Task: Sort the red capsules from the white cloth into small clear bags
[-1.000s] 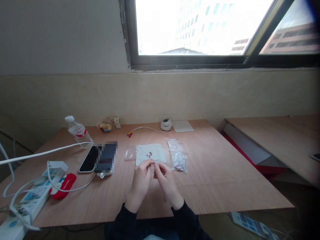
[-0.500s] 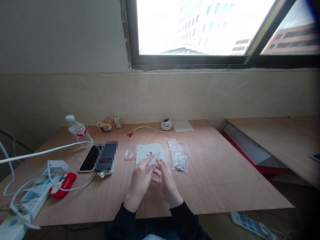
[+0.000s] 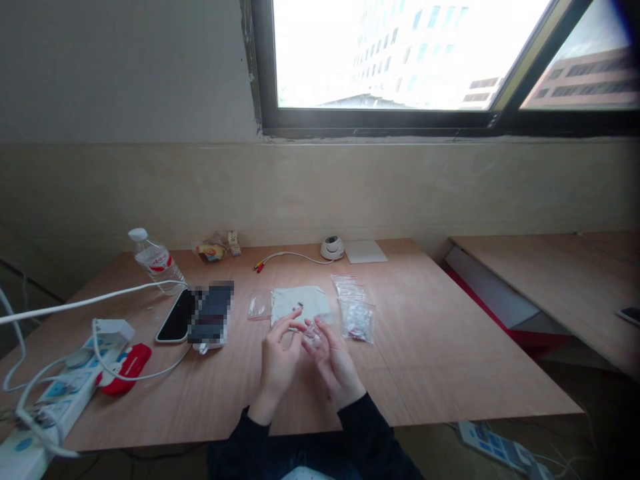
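My right hand (image 3: 336, 365) holds a small clear plastic bag (image 3: 314, 336) in its curled fingers, palm turned up. To its left, my left hand (image 3: 278, 360) has its fingers apart and stretched toward the white cloth (image 3: 315, 299). Its fingertips are beside the small dark red pieces (image 3: 299, 307) on the cloth, but contact cannot be made out. Left of the cloth lies another clear bag (image 3: 259, 305). On the right, a row of overlapping zip bags (image 3: 357, 320) holds small contents too fine to name.
At the back stand a white dome camera (image 3: 332, 248) with a cable, a white flat panel (image 3: 366, 251) and a snack packet (image 3: 211, 249). On the left are a water bottle (image 3: 156, 260), phones (image 3: 175, 320), a red case (image 3: 128, 368) and a power strip (image 3: 75, 400) with white cables.
The clear bag, earlier raised between both hands, is now lower in my right hand. My left hand has come off it and its fingers extend toward the small pieces.
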A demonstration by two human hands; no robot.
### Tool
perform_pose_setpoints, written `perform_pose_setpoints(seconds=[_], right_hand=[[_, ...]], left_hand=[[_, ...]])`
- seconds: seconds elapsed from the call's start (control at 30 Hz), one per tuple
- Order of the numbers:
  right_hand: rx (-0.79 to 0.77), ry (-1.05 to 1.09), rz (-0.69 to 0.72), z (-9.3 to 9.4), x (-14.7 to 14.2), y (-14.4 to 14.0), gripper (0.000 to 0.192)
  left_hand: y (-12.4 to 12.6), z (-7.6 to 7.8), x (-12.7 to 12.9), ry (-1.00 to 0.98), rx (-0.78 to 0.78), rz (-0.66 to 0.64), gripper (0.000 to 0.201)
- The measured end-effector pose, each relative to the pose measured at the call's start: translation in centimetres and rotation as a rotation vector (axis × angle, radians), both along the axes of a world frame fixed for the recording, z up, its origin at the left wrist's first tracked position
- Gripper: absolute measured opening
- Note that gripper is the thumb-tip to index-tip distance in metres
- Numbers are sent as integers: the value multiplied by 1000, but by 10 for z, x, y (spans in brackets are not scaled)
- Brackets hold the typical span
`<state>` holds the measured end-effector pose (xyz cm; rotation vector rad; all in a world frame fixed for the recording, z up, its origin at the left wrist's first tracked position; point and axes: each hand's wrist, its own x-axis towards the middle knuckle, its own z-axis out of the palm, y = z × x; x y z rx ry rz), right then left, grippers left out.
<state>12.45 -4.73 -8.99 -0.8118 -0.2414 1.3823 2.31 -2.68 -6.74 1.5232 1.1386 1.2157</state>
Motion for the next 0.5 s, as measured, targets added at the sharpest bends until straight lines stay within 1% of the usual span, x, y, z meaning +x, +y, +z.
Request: perform_pose_setpoints(seconds=[0.07, 0.1, 0.13, 0.17, 0.23, 0.27, 0.33, 0.4, 0.5], right_hand=[[17, -99, -63, 1, -2, 0, 34], [37, -156, -87, 2, -5, 0, 43], [60, -217, -108, 2, -8, 0, 54], [84, -285, -123, 1, -13, 0, 65], [133, -442, -138, -3, -24, -2, 83], [151, -526, -147, -5, -29, -3, 88], [172, -684, -166, -10, -38, -6, 91], [178, -776, -173, -14, -44, -8, 90], [188, -779, -154, -16, -45, -9, 89]], left_hand=[[4, -4, 1, -265, -206, 96, 13], [6, -7, 1, -398, -338, 96, 16], [9, -11, 1, -519, -475, 58, 21], [11, -15, 2, -619, -599, -12, 24], [13, -24, 2, -745, -767, -176, 29], [14, -28, 2, -772, -807, -237, 30], [14, -36, 3, -777, -837, -293, 30], [14, -43, 3, -756, -842, -287, 28], [15, -50, 4, -724, -821, -269, 25]])
